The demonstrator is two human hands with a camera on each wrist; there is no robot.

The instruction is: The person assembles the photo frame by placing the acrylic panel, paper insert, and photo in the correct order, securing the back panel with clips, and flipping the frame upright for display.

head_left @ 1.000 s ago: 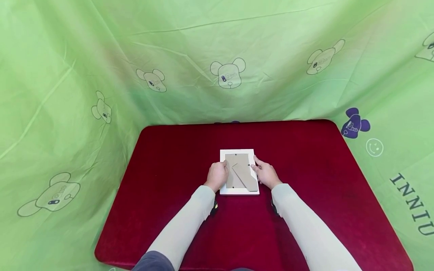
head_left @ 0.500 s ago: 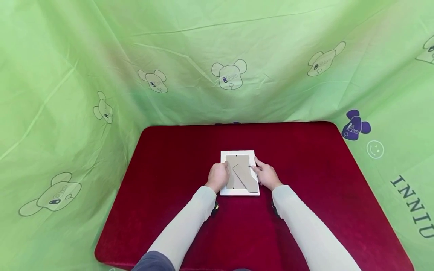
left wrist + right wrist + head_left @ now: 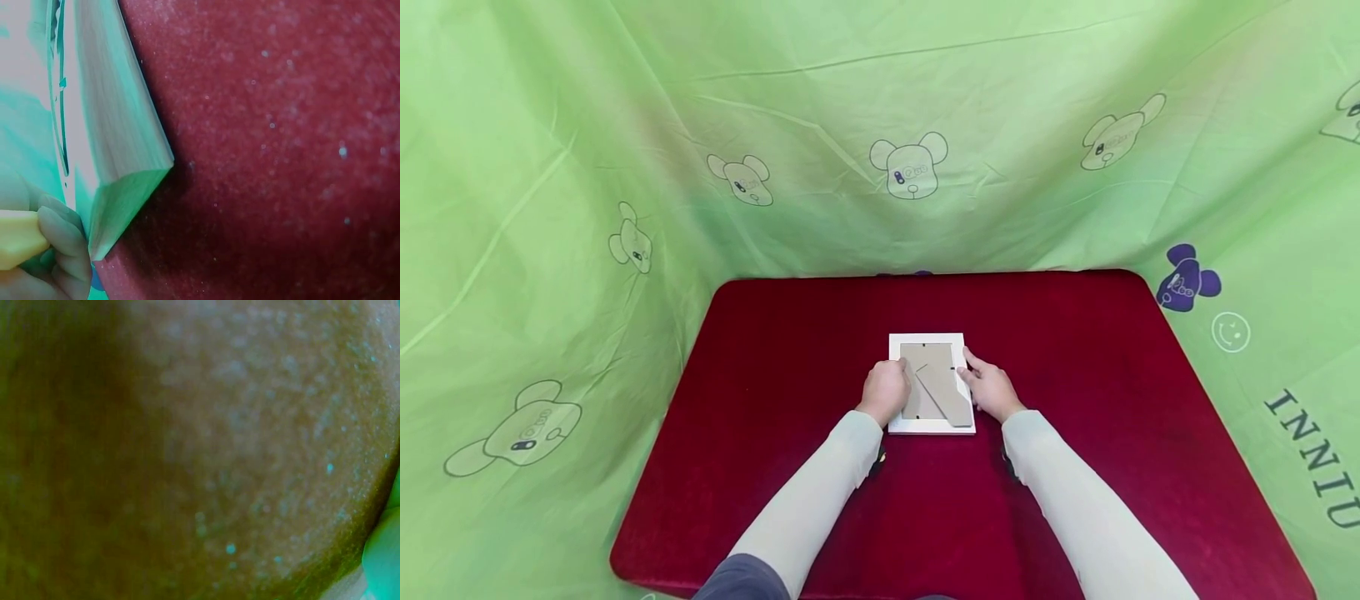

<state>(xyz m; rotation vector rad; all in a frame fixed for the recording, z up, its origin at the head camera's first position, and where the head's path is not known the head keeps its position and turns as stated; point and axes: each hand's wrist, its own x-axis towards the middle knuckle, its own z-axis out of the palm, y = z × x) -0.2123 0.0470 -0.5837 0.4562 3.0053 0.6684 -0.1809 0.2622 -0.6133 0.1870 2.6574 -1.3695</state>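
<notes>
A white picture frame (image 3: 929,380) lies face down on the red table, its beige backing board, stand leg (image 3: 953,407) and small black tabs showing. At its left border is my left hand (image 3: 884,390), curled, the thumb side against the backing. The left wrist view shows these fingers curled round a yellow object (image 3: 20,236) whose kind is hidden, close beside the frame's white edge (image 3: 112,112). My right hand (image 3: 989,388) grips the right border, thumb on top of the back. In the right wrist view the frame does not show.
The red velvety table (image 3: 790,400) has rounded corners and reaches out around the frame on all sides. Green curtains (image 3: 805,83) with printed bear heads hang along its back, left and right.
</notes>
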